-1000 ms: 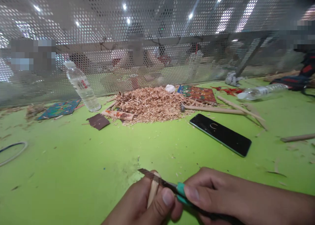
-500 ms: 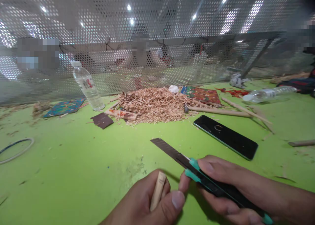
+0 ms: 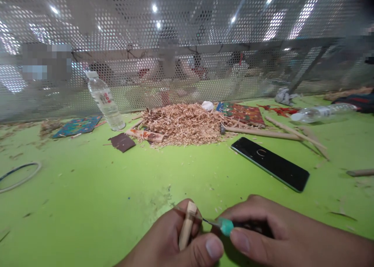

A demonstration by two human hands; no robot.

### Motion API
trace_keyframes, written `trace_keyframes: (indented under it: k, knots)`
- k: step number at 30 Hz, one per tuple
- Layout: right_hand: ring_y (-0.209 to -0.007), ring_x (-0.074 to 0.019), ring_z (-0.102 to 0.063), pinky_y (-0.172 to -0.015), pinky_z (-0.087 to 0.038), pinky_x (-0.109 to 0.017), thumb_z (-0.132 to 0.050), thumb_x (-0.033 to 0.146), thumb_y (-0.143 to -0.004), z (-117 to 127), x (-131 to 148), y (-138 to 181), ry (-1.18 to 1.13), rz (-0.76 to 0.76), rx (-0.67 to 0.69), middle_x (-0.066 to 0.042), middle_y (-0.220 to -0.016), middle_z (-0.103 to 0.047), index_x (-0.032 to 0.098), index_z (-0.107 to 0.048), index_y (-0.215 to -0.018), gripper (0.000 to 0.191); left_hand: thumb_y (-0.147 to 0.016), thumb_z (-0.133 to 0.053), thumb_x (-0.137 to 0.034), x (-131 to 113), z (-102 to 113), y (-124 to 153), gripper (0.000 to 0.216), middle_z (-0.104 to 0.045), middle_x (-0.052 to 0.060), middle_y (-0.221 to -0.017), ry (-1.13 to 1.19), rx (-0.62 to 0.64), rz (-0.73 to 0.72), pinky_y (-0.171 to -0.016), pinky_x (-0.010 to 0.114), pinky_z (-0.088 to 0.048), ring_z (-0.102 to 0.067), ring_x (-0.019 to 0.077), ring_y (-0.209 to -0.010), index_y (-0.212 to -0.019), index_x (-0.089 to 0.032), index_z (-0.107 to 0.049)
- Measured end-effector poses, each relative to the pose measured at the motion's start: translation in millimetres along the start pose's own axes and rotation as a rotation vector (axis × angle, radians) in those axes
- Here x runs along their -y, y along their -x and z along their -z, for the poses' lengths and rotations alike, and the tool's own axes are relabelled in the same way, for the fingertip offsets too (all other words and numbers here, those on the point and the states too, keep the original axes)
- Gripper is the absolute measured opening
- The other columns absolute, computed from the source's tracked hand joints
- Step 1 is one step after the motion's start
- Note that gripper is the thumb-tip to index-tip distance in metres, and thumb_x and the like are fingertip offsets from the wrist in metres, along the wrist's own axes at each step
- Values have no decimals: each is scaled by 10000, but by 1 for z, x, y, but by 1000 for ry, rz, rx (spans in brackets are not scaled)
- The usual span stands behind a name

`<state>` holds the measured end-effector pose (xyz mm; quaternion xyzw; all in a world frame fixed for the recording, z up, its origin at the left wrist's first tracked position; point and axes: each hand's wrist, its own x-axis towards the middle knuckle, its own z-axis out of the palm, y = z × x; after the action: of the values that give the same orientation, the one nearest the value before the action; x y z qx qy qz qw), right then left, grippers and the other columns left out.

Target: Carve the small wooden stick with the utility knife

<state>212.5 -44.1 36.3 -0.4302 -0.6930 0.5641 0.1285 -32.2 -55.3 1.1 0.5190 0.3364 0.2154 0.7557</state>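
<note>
My left hand (image 3: 178, 239) is closed around a short pale wooden stick (image 3: 186, 232), whose squared end sticks up between the thumb and fingers. In my right hand (image 3: 263, 228) is a utility knife (image 3: 226, 226) with a black and green handle, mostly covered by the fingers. The knife's blade is turned nearly edge-on and lies across the stick just below its top end. My right fingers come close to the left thumb.
A heap of wood shavings (image 3: 184, 125) lies at the back, with a water bottle (image 3: 105, 101) standing left of it. A phone (image 3: 270, 164), wooden sticks (image 3: 263, 133) and a lying bottle (image 3: 324, 113) are on the right. Behind rises a perforated metal screen (image 3: 140, 60).
My right hand has turned the knife and brought it left, so the blade moved from above the table onto the stick. My left hand keeps its hold almost unmoved.
</note>
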Motion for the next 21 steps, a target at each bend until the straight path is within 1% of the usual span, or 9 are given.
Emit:
trace_keyframes:
  k: [3, 6, 9, 10, 12, 14, 16, 18, 21]
  knots:
    - [-715, -177, -502, -566, -410, -240, -599, 746, -996, 1, -4, 0, 17, 28, -9, 6, -759, -540, 186, -814, -879, 611, -904, -719, -762, -5, -2, 1, 593, -303, -65, -809, 4, 4, 2, -642, 325, -198, -260, 137, -734, -916, -243, -433]
    - [-728, -185, -531, -577, -436, -244, -629, 714, -999, 1, -4, 0, 33, 24, -13, -2, -786, -589, 189, -812, -883, 567, -928, -705, -743, -11, -5, 1, 565, -318, -63, -820, 23, 25, -39, -654, 311, -224, -272, 136, -742, -933, -236, -455]
    - [-744, -177, -496, -630, -426, -255, -587, 719, -1027, 0, -1, 1, -1, -1, 34, 9, -777, -536, 191, -743, -859, 575, -889, -726, -772, -11, -8, -1, 599, -318, -69, -785, -32, -23, -52, -633, 300, -236, -278, 133, -715, -879, -240, -453]
    - [-703, -157, -463, -604, -396, -239, -578, 734, -1027, 0, 0, 1, -44, -30, 67, 27, -737, -499, 195, -693, -838, 583, -879, -722, -787, -10, -9, -2, 609, -314, -72, -766, -57, -60, -51, -622, 299, -235, -273, 132, -697, -853, -243, -451]
    - [-563, -105, -369, -485, -303, -193, -572, 801, -992, 0, 1, 2, -149, -131, 143, 73, -630, -423, 217, -577, -795, 616, -871, -698, -818, -6, -10, -6, 626, -303, -76, -718, -78, -117, -88, -604, 296, -232, -256, 126, -649, -800, -248, -448]
    - [-421, -67, -284, -360, -194, -159, -529, 890, -942, 0, 3, 1, -229, -230, 225, 107, -524, -383, 239, -505, -755, 678, -881, -654, -845, -3, -11, -9, 633, -323, -75, -675, -64, -99, -126, -606, 293, -249, -262, 118, -609, -780, -250, -461]
    - [-339, -50, -283, -297, -193, -131, -478, 956, -899, 1, 3, -1, -257, -277, 256, 107, -473, -410, 242, -505, -713, 738, -896, -633, -843, -2, -12, -9, 625, -373, -65, -682, -42, -37, -120, -615, 289, -265, -297, 116, -609, -803, -246, -473]
    - [-297, -37, -282, -270, -212, -119, -476, 991, -856, 1, 3, -3, -269, -292, 254, 105, -450, -424, 234, -522, -670, 781, -919, -626, -820, -4, -11, -8, 603, -429, -44, -750, -12, 17, -101, -632, 284, -281, -341, 124, -657, -857, -236, -492]
    - [-252, -25, -261, -238, -215, -116, -517, 1004, -811, 0, -1, -5, -321, -334, 224, 109, -429, -433, 226, -547, -653, 794, -892, -688, -799, -9, -11, -5, 593, -461, -28, -814, 24, 8, -64, -666, 287, -300, -375, 138, -715, -916, -226, -539]
